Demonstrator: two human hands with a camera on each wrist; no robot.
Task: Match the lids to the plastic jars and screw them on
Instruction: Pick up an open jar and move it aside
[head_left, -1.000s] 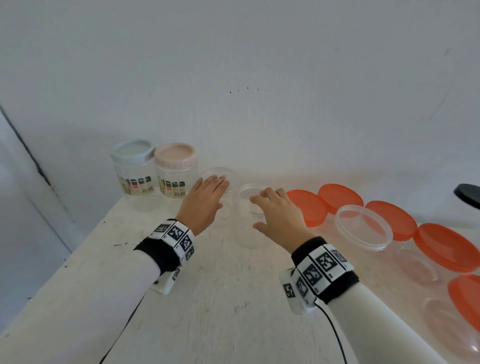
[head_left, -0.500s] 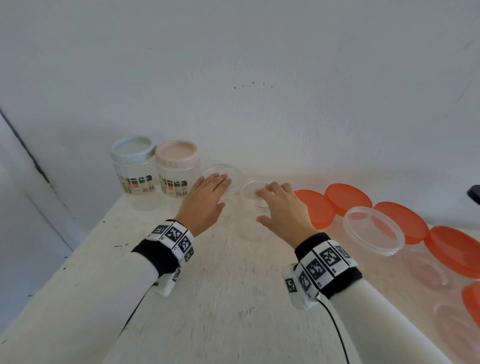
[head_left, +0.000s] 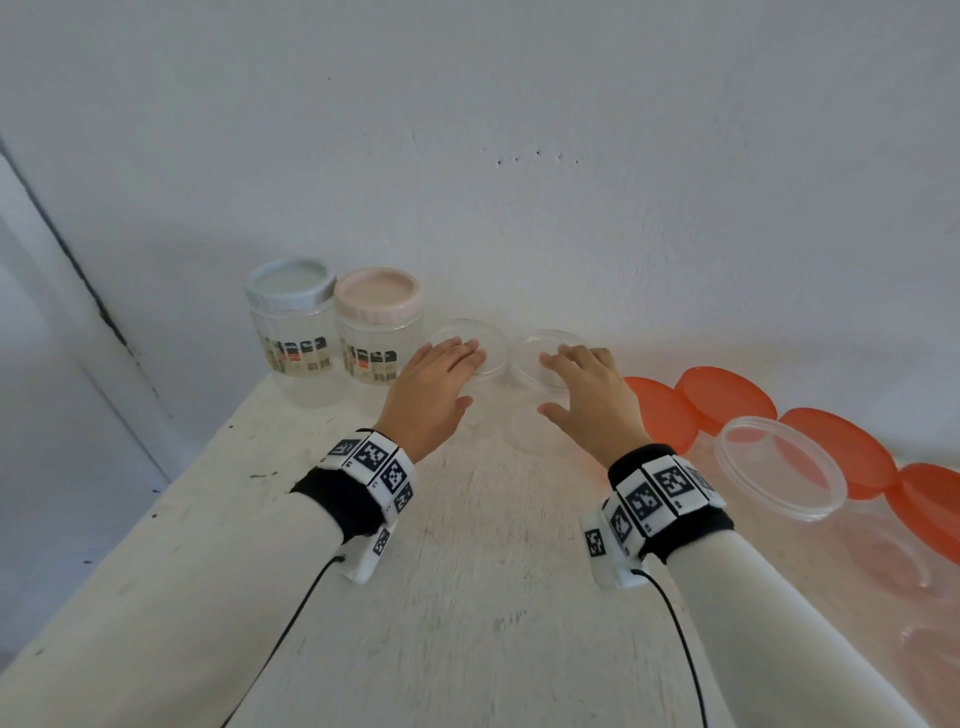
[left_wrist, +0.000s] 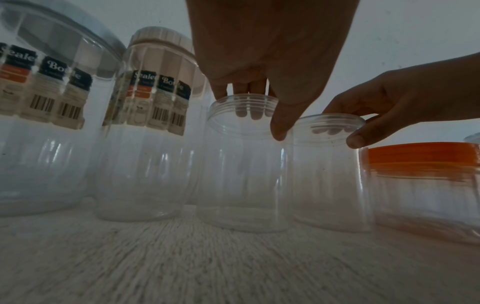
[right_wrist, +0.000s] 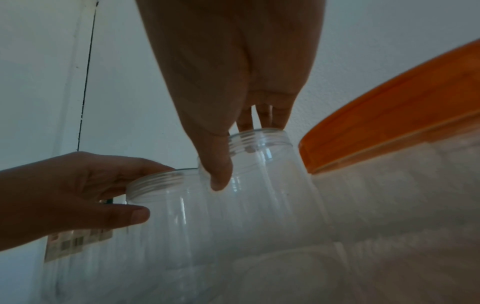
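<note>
Two lidless clear jars stand side by side near the wall. My left hand pinches the rim of the left clear jar, fingers inside the mouth and thumb outside. My right hand holds the right clear jar the same way, its thumb on the outer wall. The left wrist view shows both jars upright on the table, touching or nearly so. No loose lid for them shows.
A jar with a blue-grey lid and one with a pink lid stand left of my hands. To the right run several orange-lidded jars and a wide lidless jar. The white table ends on the left.
My right hand has slid its clear jar back toward the wall, alongside the left jar. My left hand has hardly moved.
</note>
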